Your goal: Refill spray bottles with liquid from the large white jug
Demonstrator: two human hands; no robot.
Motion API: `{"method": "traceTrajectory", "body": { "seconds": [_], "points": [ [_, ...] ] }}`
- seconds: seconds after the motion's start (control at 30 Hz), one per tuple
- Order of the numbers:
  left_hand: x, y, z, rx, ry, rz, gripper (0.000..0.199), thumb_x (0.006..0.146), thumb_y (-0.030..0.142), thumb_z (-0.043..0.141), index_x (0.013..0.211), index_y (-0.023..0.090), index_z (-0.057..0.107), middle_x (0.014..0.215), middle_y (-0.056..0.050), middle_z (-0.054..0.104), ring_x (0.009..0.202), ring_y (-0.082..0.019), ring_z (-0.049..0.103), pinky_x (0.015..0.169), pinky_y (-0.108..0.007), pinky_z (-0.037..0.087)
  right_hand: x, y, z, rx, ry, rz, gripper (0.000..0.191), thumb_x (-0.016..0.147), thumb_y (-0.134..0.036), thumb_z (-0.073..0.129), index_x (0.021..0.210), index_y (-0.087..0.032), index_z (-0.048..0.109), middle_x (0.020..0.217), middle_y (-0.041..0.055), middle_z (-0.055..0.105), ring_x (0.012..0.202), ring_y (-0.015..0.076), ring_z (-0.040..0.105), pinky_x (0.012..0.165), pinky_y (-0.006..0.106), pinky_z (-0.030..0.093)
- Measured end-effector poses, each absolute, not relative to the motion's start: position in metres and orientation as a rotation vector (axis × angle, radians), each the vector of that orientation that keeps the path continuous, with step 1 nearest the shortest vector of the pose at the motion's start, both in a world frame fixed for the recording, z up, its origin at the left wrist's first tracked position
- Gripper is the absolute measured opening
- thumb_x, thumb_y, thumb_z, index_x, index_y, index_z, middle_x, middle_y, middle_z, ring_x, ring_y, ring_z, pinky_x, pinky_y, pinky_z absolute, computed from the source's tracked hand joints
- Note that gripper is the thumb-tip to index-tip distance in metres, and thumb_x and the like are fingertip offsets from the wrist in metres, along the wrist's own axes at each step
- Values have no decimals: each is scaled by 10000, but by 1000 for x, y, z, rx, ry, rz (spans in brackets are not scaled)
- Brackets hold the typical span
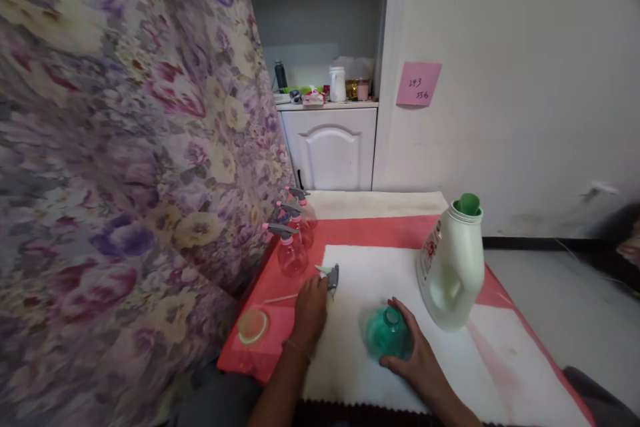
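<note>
My right hand (413,350) is wrapped round a round green clear bottle (387,333), whose open neck points up. My left hand (311,307) is closed on a grey spray head (333,278) above the left edge of the white sheet (370,280). A thin pale dip tube (280,298) sticks out to the left of that hand. Several pink clear spray bottles (293,257) with grey trigger heads stand at the left edge of the table. The fingertips of my left hand are partly hidden.
A large pale green jug (453,267) with a green funnel-like piece (469,204) in its mouth stands at the right. A round pale lid-like disc (253,325) lies at the front left. Beside the red-covered table (380,231) hangs a floral curtain (150,180).
</note>
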State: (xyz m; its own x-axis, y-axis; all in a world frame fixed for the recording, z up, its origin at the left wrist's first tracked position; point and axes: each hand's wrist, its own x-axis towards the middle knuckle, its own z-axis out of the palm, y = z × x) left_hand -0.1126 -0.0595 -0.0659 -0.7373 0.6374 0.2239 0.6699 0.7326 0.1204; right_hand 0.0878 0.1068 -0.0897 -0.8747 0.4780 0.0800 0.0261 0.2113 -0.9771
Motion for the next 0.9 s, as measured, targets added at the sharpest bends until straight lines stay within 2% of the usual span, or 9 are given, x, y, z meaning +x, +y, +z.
{"method": "traceTrajectory", "body": {
  "seconds": [0.1,0.2,0.43,0.67,0.9],
  "points": [
    [-118,-63,-80,-1028,-2763,-288,397,847,11,378,1149,170,581,1082,-85,634,1003,-204,573,879,-334,446,89,105,-90,-498,-2130,1709,957,544,-164,772,1397,-259,348,1464,98,437,1380,311,371,1161,485,269],
    [-119,-65,-92,-1012,-2738,-299,411,867,34,388,1219,173,548,1153,-91,632,1073,-213,564,918,-352,448,88,104,-87,-543,-2138,1686,870,531,-117,745,1333,-262,442,1393,76,509,1338,313,423,1145,476,296],
    [-119,-67,-110,-924,-2646,-316,482,876,9,358,1336,120,448,1349,-169,546,1240,-252,516,986,-413,459,53,108,-71,-575,-2088,1577,830,534,-171,787,1296,-258,468,1343,74,552,1290,298,473,1131,470,327],
    [-123,-67,-117,-922,-2578,-314,454,856,1,402,1279,122,514,1282,-159,600,1172,-251,577,947,-399,499,10,118,-77,-540,-2045,1530,834,552,-236,816,1308,-241,463,1345,85,553,1278,299,486,1112,466,353],
    [-127,-66,-119,-922,-2506,-251,436,857,10,408,1274,88,505,1266,-192,605,1153,-269,594,908,-398,524,7,119,-93,-587,-2080,1548,959,530,-194,813,1388,-218,385,1440,115,470,1361,296,404,1158,456,289]
  ]
}}
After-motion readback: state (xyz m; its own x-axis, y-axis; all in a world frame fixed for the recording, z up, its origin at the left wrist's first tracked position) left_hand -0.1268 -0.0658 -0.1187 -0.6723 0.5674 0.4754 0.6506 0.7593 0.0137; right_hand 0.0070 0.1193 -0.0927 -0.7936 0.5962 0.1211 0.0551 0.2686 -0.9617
